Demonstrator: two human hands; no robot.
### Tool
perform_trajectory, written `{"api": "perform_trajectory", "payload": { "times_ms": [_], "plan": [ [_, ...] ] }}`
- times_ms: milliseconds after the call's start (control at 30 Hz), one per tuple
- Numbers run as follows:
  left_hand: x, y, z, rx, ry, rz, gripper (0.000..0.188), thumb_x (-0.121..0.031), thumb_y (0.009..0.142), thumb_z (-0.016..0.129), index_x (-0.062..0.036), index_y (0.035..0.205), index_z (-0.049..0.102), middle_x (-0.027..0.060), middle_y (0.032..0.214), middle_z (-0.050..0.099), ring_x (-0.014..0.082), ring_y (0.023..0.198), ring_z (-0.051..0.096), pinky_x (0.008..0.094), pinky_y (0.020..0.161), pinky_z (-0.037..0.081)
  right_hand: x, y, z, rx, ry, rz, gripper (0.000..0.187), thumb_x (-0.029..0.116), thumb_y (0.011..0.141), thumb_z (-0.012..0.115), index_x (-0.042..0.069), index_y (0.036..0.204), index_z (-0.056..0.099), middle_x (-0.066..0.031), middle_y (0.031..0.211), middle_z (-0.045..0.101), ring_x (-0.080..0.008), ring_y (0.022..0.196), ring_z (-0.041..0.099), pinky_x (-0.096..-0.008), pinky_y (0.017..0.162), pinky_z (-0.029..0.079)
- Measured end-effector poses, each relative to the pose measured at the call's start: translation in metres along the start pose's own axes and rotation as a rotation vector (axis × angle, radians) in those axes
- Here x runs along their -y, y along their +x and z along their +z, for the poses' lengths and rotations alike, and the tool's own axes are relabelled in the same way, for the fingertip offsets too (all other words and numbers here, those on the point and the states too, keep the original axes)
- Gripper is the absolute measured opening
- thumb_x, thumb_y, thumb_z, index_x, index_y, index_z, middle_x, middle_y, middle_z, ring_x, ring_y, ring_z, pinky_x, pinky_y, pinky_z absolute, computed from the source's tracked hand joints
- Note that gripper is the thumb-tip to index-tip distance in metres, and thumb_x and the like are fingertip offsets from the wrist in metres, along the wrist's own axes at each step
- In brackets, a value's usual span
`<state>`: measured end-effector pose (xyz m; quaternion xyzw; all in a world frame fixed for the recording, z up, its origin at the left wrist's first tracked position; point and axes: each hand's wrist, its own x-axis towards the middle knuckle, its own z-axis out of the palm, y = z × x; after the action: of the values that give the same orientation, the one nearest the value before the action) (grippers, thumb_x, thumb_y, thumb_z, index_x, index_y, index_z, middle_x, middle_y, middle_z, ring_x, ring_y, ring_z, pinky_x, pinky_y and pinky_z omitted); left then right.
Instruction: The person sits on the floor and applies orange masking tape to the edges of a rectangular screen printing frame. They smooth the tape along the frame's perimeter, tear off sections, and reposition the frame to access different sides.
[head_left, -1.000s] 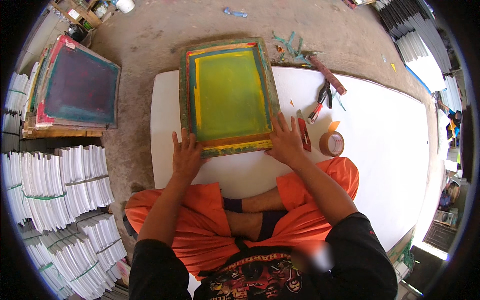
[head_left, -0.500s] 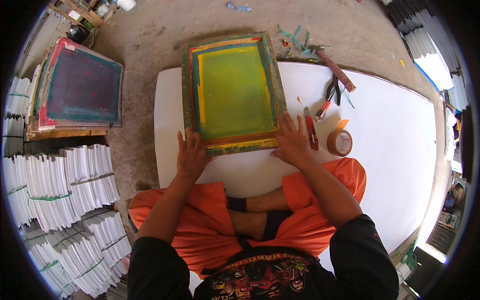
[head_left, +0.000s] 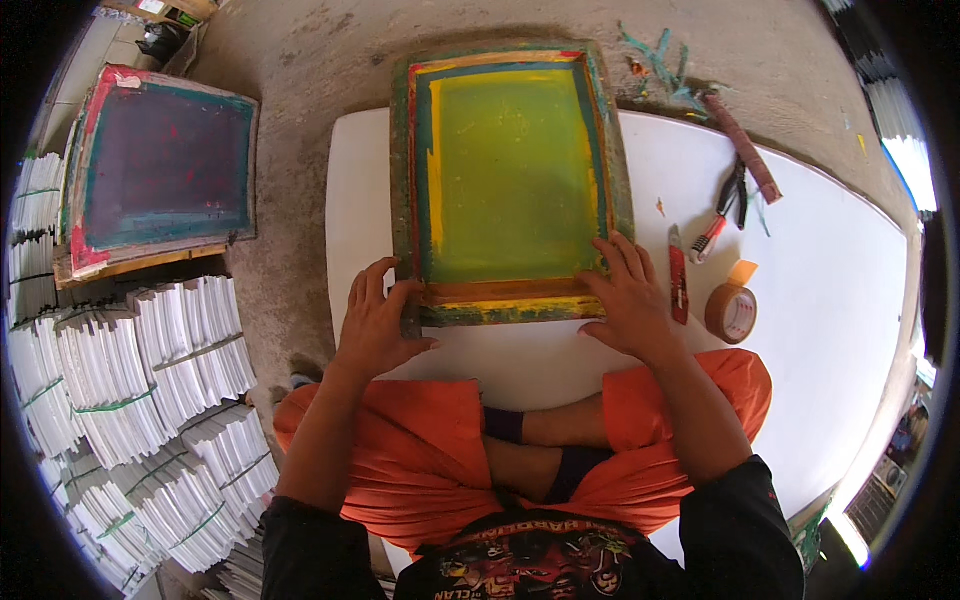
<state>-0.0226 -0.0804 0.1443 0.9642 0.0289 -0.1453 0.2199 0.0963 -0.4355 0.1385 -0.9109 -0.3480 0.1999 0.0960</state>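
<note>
On the floor [head_left: 290,150], a white board [head_left: 810,240] is lying. It is carrying a framed yellow-green screen [head_left: 515,170], whose far end is extending beyond the board. The left hand [head_left: 375,325] and the right hand [head_left: 635,305] are touching its near corners, the fingers spreading loosely, unclenched. To the right, a brown tape roll [head_left: 718,310] and a slim red cutter [head_left: 679,280] are lying, the cutter being nearer.

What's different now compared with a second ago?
The left hand and right hand have loosened their grip at the near corners of the framed screen: both thumbs now spread away from its near edge, while fingers stay at the corners. The whole view slid, so things appear farther right. The tape roll and red cutter still lie right of the screen.
</note>
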Motion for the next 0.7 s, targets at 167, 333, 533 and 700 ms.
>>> {"api": "perform_trajectory", "payload": {
  "times_ms": [167,333,533,700],
  "plan": [
    [-0.013,0.003,-0.001,-0.011,0.251,0.089,0.070,-0.044,0.057,0.095,-0.0187,0.116,0.068,0.0168,0.147,0.040,0.0414,0.147,0.029,0.0640,0.122,0.017,-0.002,0.010,0.004,0.015,0.037,0.019,0.070,0.039,0.068,0.089,0.013,0.129,0.066,-0.0171,0.155,0.038,-0.0386,0.151,0.025,-0.0559,0.124,0.023],
    [-0.011,0.006,0.022,-0.051,0.335,0.061,0.057,-0.046,0.059,0.094,-0.0175,0.104,0.074,0.0168,0.148,0.040,0.0419,0.149,0.024,0.0666,0.122,0.012,-0.004,0.012,0.007,0.028,0.036,0.021,0.068,0.039,0.069,0.088,0.012,0.128,0.066,-0.0181,0.154,0.039,-0.0382,0.150,0.025,-0.0567,0.123,0.022],
    [-0.015,0.018,0.024,-0.008,0.387,0.035,0.054,-0.047,0.060,0.092,-0.0159,0.101,0.075,0.0173,0.148,0.040,0.0429,0.151,0.021,0.0675,0.122,0.010,-0.005,0.009,0.009,-0.011,0.016,0.016,0.066,0.039,0.069,0.087,0.011,0.125,0.067,-0.0196,0.150,0.045,-0.0385,0.150,0.028,-0.0581,0.123,0.022],
    [-0.022,0.016,0.032,-0.055,0.415,0.074,0.053,-0.048,0.059,0.092,-0.0170,0.098,0.075,0.0166,0.149,0.040,0.0428,0.152,0.019,0.0691,0.121,0.009,-0.003,0.010,0.009,-0.024,0.017,-0.012,0.063,0.037,0.070,0.086,0.010,0.122,0.067,-0.0194,0.144,0.050,-0.0377,0.146,0.034,-0.0593,0.122,0.022]
  ]
}}
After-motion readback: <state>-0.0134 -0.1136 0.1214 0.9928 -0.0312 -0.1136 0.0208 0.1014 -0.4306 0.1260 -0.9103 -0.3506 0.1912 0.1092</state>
